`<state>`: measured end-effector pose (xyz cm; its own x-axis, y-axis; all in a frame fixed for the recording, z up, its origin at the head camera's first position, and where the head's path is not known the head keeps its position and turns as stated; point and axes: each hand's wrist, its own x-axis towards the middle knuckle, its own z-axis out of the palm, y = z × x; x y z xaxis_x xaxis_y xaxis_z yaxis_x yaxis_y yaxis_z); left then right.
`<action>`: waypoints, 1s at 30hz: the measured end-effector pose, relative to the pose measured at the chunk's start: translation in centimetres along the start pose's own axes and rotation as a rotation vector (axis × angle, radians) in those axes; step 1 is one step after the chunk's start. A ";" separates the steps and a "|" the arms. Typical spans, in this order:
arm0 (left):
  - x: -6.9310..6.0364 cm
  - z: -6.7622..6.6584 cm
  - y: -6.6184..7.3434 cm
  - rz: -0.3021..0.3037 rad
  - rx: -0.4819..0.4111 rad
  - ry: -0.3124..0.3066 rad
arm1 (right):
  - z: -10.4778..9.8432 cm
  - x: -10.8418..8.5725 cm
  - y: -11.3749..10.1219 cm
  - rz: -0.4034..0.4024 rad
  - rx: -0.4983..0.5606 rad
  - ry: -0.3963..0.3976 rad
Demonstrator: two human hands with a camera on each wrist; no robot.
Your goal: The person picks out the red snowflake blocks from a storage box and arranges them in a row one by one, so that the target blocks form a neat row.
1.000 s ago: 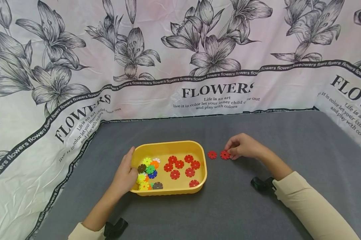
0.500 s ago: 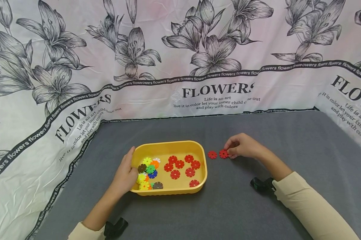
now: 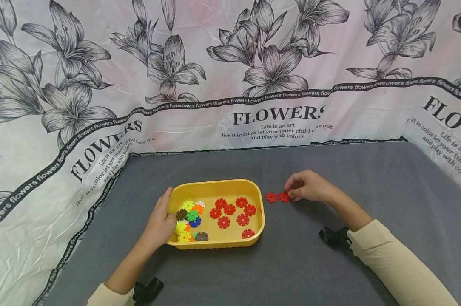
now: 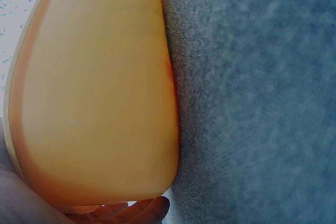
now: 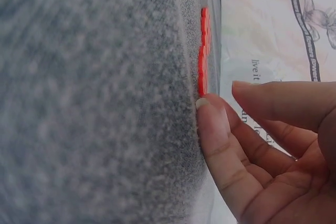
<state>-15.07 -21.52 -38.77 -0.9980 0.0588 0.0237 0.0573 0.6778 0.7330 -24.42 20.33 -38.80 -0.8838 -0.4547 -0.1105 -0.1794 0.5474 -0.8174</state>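
A yellow plastic basket (image 3: 214, 246) sits on the grey cloth. My left hand (image 3: 160, 225) grips its left end; in the left wrist view, fingers (image 4: 149, 209) show past the basket's end wall. Right of the basket, two red notched snowflake discs (image 3: 271, 197) lie side by side on the cloth. At the right edge of the second red snowflake disc (image 3: 283, 196) is my right hand (image 3: 311, 185), holding that edge with thumb and a fingertip. From the right wrist, the disc (image 5: 202, 72) lies flat, its edge at the thumb, while another finger stands raised away from it.
Inside the basket, several loose red discs (image 3: 229, 209) lie on the right side. Mixed yellow, green, blue, orange, brown and white discs (image 3: 192, 215) are heaped at its left. A flower-printed cloth (image 3: 276, 123) rises behind the grey surface.
My right hand has slid the second red disc slightly left, closing most of the gap to the first one. The left hand and the basket have stayed put.
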 end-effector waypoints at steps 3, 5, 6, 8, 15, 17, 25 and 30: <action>0.1 0.1 0.0 -0.003 -0.005 -0.004 | 0.0 -0.1 0.0 -0.027 -0.011 -0.003; 0.1 0.1 0.0 -0.003 -0.008 -0.005 | 0.0 -0.2 0.0 -0.046 -0.022 -0.005; 0.1 0.1 -0.1 -0.004 -0.008 -0.005 | 0.0 -0.2 -0.1 -0.053 -0.028 -0.006; 0.0 0.1 0.0 -0.002 -0.007 -0.003 | 0.0 -0.3 -0.1 -0.062 -0.037 -0.005; -0.3 0.2 -0.1 0.006 -0.009 0.002 | 0.0 -0.4 -0.4 -0.057 -0.052 -0.009; -0.4 0.3 -0.2 0.003 -0.013 0.001 | 0.0 -0.4 -0.5 -0.061 -0.063 -0.010; -0.2 0.4 -0.3 0.018 -0.016 0.005 | 0.1 -1.1 -2.4 -0.217 -0.228 0.043; -0.1 0.0 -0.2 0.033 -0.014 -0.006 | 1.0 -1.9 -5.7 -0.382 -0.340 0.079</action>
<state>-15.02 -21.63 -38.90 -0.9954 0.0851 0.0437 0.0894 0.6647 0.7417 -21.27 17.41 -34.50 -0.7553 -0.6196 0.2133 -0.6144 0.5562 -0.5596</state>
